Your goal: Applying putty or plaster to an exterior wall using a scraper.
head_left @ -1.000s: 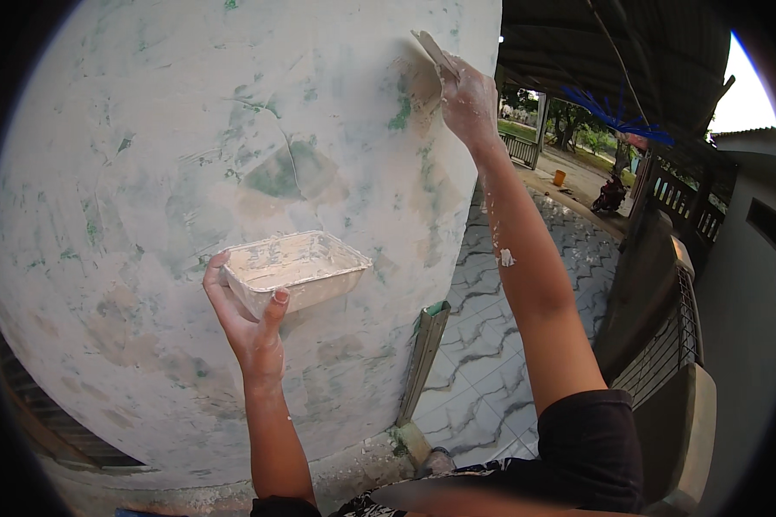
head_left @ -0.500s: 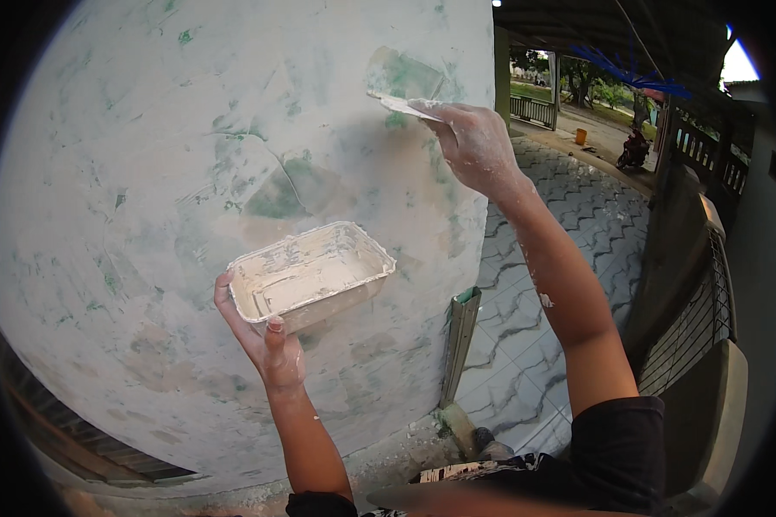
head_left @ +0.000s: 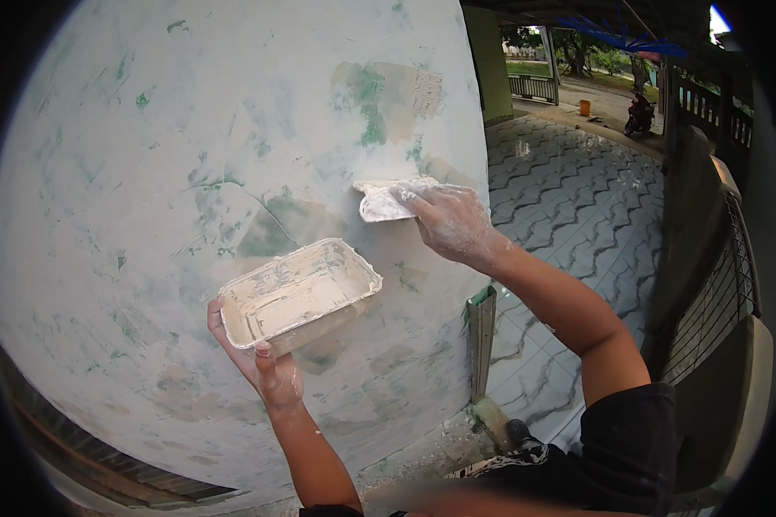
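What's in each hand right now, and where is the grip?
Left hand holds the putty tray from beneath at its near end, thumb on the rim. Right hand grips the scraper at its right end.

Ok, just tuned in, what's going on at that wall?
A person is spreading white filler on a patchy green and white wall. The right hand presses a wide scraper flat against the wall. The left hand holds a rectangular tray smeared with white filler, just below the scraper.

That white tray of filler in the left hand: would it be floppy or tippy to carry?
The tray probably holds stiff: its rim looks straight though the left hand grips one end only. It seems light, with just a smeared coating inside. Held tilted like that, it could tip easily.
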Available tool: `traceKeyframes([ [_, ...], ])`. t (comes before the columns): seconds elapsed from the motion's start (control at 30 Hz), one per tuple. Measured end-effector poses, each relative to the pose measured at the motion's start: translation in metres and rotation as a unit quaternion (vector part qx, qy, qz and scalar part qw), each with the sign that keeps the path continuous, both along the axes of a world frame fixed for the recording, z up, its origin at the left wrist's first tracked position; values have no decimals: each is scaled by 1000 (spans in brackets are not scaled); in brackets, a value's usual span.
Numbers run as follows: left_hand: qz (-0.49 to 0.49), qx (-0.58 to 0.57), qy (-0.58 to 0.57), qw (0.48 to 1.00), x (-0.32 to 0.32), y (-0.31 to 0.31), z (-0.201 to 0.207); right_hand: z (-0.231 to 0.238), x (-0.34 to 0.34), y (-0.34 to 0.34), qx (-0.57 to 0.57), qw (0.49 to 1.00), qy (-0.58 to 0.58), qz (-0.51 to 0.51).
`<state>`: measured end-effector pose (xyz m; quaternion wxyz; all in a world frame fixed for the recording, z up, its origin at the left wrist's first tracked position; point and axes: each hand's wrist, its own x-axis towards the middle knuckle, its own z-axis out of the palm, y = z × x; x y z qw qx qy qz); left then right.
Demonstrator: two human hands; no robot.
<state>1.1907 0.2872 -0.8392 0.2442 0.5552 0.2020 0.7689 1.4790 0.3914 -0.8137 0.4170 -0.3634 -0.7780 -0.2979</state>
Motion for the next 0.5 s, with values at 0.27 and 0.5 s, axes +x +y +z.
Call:
traceKeyframes([
  [0.27,38,13,26,999,0,-10,4,121,64,43,110,955,251,-116],
  [0.5,31,9,18,999,8,-4,12,29,-17,10,73,993,94,3],
])
